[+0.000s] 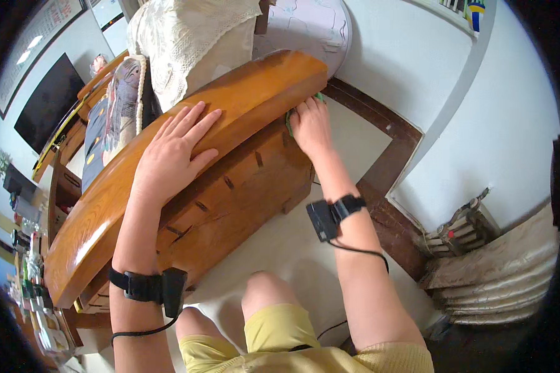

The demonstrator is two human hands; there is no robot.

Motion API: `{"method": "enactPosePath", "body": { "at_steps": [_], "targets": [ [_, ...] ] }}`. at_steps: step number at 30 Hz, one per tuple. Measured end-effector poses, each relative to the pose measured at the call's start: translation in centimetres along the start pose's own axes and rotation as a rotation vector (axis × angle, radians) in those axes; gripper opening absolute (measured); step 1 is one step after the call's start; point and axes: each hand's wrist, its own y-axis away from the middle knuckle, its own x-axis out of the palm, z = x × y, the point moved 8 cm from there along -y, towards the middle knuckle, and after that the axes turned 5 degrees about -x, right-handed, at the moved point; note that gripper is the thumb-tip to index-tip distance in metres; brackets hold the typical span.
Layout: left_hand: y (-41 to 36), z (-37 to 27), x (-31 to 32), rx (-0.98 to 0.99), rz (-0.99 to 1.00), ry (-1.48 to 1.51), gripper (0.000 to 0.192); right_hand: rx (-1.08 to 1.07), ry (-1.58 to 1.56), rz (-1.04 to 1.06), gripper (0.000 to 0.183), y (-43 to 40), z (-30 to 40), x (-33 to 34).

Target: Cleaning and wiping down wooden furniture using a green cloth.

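Note:
My left hand (175,147) rests flat with fingers spread on the glossy top rail of a wooden bench back or headboard (261,86). Under the rail's right end, my right hand (311,122) grips a green cloth (289,123), mostly hidden by the fingers and pressed near the rail's lower edge. Below the rail stands the wooden back panel (242,196), with short dark slots along it. A black device is strapped to each forearm.
A cream lace-edged cover (191,46) drapes something behind the rail. Beyond the right end stands a pale rounded object (308,32). A radiator (466,231) and a folded, pale curtain-like sheet (494,275) are at the right. A television (49,102) stands far left.

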Motion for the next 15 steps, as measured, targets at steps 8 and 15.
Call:
{"method": "enactPosePath", "body": {
  "at_steps": [8,15],
  "targets": [
    [0.2,0.7,0.3,-0.007,-0.011,0.003,0.061,0.654,-1.1,-0.591,0.035,1.8,-2.5,-4.0],
    [0.0,-0.1,0.3,0.008,-0.027,0.016,0.059,0.348,-0.462,-0.512,0.047,-3.4,-1.3,-1.0]
  ]
}}
